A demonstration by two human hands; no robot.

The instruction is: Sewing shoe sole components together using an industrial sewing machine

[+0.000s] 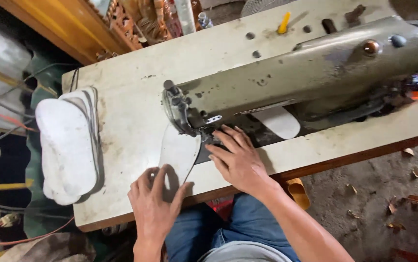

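We are mid-stitch, we judge: our left hand [156, 201] presses flat, fingers spread, on the near end of the white insole piece [178, 154] while our right hand [238, 157], fingers together, steadies it beside the sewing machine [286, 82] needle, so next comes a slow even feed.

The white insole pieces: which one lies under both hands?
The insole at the needle of the sewing machine: left hand and right hand press it. The others lie untouched: the stack at the table's left end, one piece behind the machine arm.
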